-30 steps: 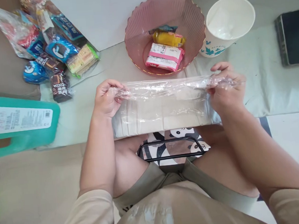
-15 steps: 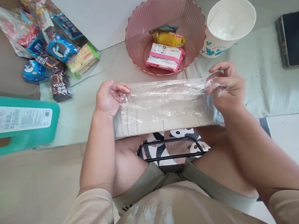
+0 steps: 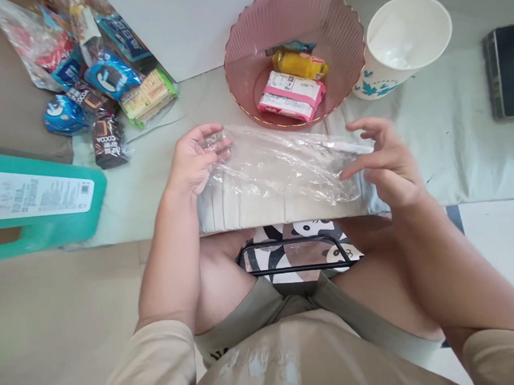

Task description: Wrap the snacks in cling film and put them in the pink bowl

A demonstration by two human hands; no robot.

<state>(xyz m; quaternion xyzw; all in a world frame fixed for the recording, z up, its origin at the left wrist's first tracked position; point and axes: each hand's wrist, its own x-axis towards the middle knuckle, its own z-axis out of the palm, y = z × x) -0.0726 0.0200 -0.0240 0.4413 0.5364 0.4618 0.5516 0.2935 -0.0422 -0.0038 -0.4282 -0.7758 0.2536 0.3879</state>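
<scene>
A clear plastic bag (image 3: 276, 162) hangs over the table's front edge, wrinkled and see-through. My left hand (image 3: 193, 162) grips its left end between thumb and fingers. At the other end is my right hand (image 3: 391, 162), its fingers spread around the bag's right edge; one fingertip seems to touch the film. Just beyond the bag stands a pink ribbed bowl (image 3: 247, 46) with a gold rim. Inside it lie a pink-and-white packet (image 3: 292, 96), a yellow wrapped snack (image 3: 301, 64) and a blue wrapper (image 3: 293, 47).
A white paper cup (image 3: 404, 35) with something clear inside stands right of the bowl. Farther right lies a dark flat device (image 3: 510, 72). Several wrapped snacks (image 3: 108, 79) are heaped at back left, near a teal box (image 3: 95, 209). A black frame (image 3: 297, 267) shows below the table edge.
My right hand has loosened its pinch and spread its fingers. The bag's right side has slackened and crumpled, where before it was stretched flat. My left hand has turned and risen slightly.
</scene>
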